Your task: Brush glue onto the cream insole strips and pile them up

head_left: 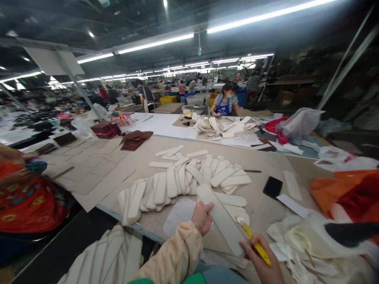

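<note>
My left hand [203, 217] is closed around the side of a long white strip [222, 221] with rounded ends, the thumb lying on its face. The strip slants down towards me, above the tabletop. My right hand [265, 258] grips a brush [259, 249] by its yellow handle. The whitish brush head is at the strip's right edge; whether they touch I cannot tell. Fingers of that hand also reach the strip's near end. A curved row of similar white strips [160, 187] lies overlapped just beyond my hands.
More strips [103, 256] are stacked at lower left. A black phone-like slab [272, 187] and crumpled whitish cloth [322, 252] lie to the right. Brown pieces [136, 140] sit at the back left. Across the table, a person in a blue apron [223, 107] faces another heap. Someone's arm shows at far left.
</note>
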`<state>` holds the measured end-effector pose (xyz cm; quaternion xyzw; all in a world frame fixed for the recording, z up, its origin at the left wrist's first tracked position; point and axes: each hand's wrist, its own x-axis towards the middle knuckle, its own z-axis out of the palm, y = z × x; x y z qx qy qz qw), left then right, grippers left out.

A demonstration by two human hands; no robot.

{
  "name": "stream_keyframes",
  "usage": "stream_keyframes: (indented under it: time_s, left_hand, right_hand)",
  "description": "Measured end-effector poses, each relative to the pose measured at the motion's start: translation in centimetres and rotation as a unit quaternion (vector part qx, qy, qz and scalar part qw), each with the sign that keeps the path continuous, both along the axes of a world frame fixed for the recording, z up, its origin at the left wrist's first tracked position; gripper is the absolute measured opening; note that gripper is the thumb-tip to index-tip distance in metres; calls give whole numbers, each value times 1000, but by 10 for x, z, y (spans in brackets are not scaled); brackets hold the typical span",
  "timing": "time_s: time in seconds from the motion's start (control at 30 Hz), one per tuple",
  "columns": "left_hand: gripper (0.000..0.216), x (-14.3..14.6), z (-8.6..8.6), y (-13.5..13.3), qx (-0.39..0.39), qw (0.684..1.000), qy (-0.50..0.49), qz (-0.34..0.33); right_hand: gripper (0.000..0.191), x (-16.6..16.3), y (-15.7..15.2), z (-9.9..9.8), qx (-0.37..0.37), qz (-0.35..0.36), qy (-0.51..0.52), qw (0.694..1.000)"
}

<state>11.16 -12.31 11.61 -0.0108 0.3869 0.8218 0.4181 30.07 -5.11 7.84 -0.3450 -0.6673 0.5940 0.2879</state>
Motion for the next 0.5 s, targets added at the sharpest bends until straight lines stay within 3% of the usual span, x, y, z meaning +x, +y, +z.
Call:
stream_keyframes:
  time_s: [0.13,0.23,0.5]
  left_hand:
    - [52,-11,-15,-11,-9,1000,-7,4]
    - [50,-35,-27,-24,-31,999,-17,10]
    - [36,-166,-40,-68,-175,979,104,22]
  right_hand:
    - [32,-17,-8,-3,24,29,-25,999]
    - [33,-30,-16,-3,9,17,-10,1000]
    - [33,-38,-6,-23,-40,6,-49,998]
